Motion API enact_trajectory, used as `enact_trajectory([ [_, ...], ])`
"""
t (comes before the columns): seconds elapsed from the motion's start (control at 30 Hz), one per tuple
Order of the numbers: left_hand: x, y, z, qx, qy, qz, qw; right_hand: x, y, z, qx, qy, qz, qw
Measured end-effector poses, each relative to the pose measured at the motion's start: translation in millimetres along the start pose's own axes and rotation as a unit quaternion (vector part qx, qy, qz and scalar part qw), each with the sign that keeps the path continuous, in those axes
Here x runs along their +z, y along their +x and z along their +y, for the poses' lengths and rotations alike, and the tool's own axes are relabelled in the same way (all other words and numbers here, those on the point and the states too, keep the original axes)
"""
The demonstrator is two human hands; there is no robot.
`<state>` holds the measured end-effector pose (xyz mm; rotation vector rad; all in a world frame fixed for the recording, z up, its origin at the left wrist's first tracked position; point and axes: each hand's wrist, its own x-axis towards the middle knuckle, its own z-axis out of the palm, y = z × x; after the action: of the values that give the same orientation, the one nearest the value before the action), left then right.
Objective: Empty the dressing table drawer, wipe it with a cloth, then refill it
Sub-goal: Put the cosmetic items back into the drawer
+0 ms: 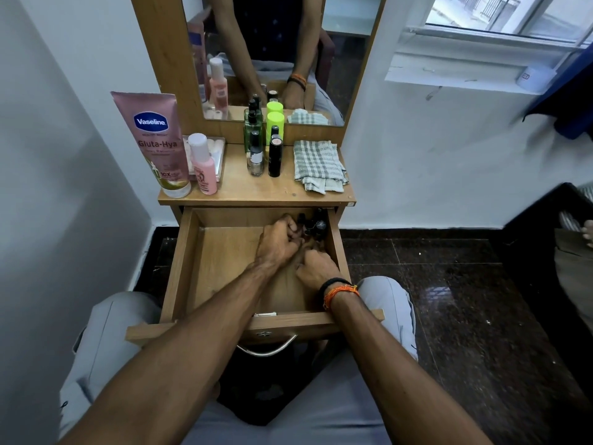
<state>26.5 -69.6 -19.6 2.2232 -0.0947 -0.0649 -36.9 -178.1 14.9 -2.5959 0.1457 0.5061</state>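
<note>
Both hands [298, 252] curl round small dark bottles [313, 224] in the drawer's [192, 268] far right corner.

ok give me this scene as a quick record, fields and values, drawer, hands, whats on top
drawer: pulled open, mostly bare wood inside
left in drawer: small dark bottles in the far right corner
left hand: in the drawer, fingers curled at the bottles; grip unclear
right hand: in the drawer beside it, fingers hidden
tabletop: pink lotion tube, pink bottle, green bottles, black tubes
cloth: folded, checked, on the tabletop's right side
</note>
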Motion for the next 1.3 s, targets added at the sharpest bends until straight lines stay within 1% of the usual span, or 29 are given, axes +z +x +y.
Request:
enact_trajectory([
  [0.13, -13, -7, 1, -0.006, -0.006, 0.042, 0.999, 1, -1, 0, 0.01, 0.016, 0.038, 0.999],
  [0.3, -33, -18, 9, 0.012, -0.032, 0.125, 0.992, 2, -2, -6, 0.006, 0.091, 0.139, 0.986],
  [0.37, -41, -21, 11, 0.036, -0.047, 0.164, 0.985, -5, -4, -17, -0.006, 0.14, 0.191, 0.972],
  [0.47, -53, -22, 13, 0.07, -0.064, 0.199, 0.976, -24, -2, -41, -0.042, 0.231, 0.257, 0.937],
  [0.53, -61, -20, 16, 0.096, -0.064, 0.224, 0.968, -40, 4, -56, -0.063, 0.277, 0.287, 0.915],
  [0.63, -67, -13, 26, 0.117, -0.054, 0.263, 0.956, -61, 19, -72, -0.061, 0.299, 0.317, 0.898],
  [0.73, -69, -3, 35, 0.096, -0.066, 0.283, 0.952, -69, 35, -81, -0.068, 0.305, 0.34, 0.887],
  [0.8, -69, 1, 40, 0.08, -0.076, 0.289, 0.951, -69, 44, -85, -0.073, 0.297, 0.349, 0.886],
  [0.97, -76, 15, 42, 0.046, -0.068, 0.308, 0.948, -63, 60, -94, -0.093, 0.288, 0.34, 0.891],
  [1.1, -81, 23, 42, 0.027, -0.056, 0.293, 0.954, -58, 69, -96, -0.094, 0.27, 0.336, 0.898],
  [1.3, -80, 27, 38, 0.012, -0.054, 0.276, 0.96, -54, 77, -100, -0.077, 0.267, 0.351, 0.894],
])
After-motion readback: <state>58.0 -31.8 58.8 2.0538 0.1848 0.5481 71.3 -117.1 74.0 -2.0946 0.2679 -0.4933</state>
